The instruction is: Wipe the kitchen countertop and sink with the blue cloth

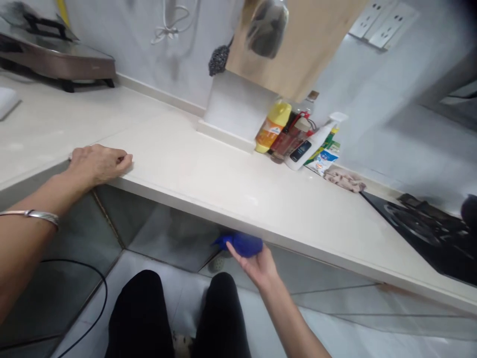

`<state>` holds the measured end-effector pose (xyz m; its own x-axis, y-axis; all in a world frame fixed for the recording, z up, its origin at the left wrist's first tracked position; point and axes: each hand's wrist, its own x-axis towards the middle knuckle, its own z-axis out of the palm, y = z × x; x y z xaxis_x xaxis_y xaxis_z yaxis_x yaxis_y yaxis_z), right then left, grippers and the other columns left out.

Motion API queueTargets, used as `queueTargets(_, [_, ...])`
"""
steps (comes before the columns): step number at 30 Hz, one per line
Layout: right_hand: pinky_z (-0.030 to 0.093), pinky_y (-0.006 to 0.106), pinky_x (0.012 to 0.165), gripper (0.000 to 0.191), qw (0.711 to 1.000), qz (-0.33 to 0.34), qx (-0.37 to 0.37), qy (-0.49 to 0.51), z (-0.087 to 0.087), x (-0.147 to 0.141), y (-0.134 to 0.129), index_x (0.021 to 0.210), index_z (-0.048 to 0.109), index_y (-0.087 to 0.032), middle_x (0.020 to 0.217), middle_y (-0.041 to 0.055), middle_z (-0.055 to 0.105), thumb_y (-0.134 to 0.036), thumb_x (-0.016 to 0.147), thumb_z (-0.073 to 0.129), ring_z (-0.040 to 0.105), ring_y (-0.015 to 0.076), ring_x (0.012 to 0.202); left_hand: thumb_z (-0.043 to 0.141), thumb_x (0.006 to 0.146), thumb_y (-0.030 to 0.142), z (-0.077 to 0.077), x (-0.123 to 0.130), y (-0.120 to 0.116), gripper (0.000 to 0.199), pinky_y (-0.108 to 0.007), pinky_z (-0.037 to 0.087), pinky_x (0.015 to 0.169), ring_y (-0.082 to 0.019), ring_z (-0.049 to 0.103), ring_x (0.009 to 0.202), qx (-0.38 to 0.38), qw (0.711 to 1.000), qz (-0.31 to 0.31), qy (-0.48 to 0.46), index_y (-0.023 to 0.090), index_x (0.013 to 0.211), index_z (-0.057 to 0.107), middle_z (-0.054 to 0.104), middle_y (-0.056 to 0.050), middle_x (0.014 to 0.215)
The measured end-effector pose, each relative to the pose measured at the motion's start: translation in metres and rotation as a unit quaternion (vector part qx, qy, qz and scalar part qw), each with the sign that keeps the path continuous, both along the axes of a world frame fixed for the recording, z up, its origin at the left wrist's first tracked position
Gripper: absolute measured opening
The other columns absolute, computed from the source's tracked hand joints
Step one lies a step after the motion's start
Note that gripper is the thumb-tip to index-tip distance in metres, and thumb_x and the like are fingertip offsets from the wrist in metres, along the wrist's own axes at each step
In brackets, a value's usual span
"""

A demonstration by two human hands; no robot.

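Sideways, a blue bottle (247,244) lies in fingers (237,254) of the right hand (259,268).

A hand could cross the counter (194,174) freely between the left hand (100,164) and the bottles (288,141) beyond the right hand (261,266). The counter's front edge runs just above the right hand's blue bottle (246,244); legs (225,313) crowd its left. The pan (74,67) blocks the back beyond the left hand.

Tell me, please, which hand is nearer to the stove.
Right: the right hand is left of the stove, holding a blue item; the left hand rests on the counter, much farther left.
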<state>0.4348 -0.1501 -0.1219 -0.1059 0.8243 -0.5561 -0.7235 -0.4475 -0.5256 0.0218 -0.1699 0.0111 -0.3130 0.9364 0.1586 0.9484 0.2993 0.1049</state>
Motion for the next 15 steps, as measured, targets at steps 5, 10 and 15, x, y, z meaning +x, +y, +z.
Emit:
queueTargets(5, [0.059, 0.058, 0.085, 0.027, 0.997, 0.007, -0.067, -0.032, -0.035, -0.044, 0.006, 0.096, 0.065, -0.023, 0.098, 0.0070, 0.073, -0.023, 0.095, 0.039, 0.069, 0.0259, 0.101, 0.019, 0.093, 0.064, -0.008, -0.021, -0.006, 0.070, -0.044, 0.038, 0.094, -0.021, 0.042, 0.090, 0.036, 0.998, 0.019, -0.038, 0.019, 0.114, 0.068, 0.059, -0.006, 0.091])
queueTargets(10, [0.059, 0.056, 0.082, 0.028, 0.987, 0.057, -0.147, -0.033, -0.104, -0.095, 0.017, 0.097, 0.065, -0.022, 0.093, 0.0073, 0.073, -0.023, 0.093, 0.037, 0.069, 0.0266, 0.097, 0.041, 0.086, 0.055, -0.024, -0.029, 0.017, 0.050, -0.043, 0.041, 0.086, -0.026, 0.049, 0.088, 0.071, 0.986, 0.110, -0.100, 0.021, 0.101, 0.073, 0.064, -0.010, 0.090])
queueTargets(15, [0.059, 0.053, 0.078, 0.033, 0.976, 0.165, -0.118, -0.086, -0.184, -0.146, 0.020, 0.088, 0.063, -0.022, 0.083, 0.0065, 0.070, -0.023, 0.090, 0.030, 0.069, 0.0238, 0.085, 0.043, 0.083, 0.046, -0.034, -0.029, 0.029, 0.040, -0.044, 0.042, 0.080, -0.029, 0.055, 0.083, 0.115, 0.973, 0.162, -0.118, 0.019, 0.079, 0.072, 0.065, -0.013, 0.082])
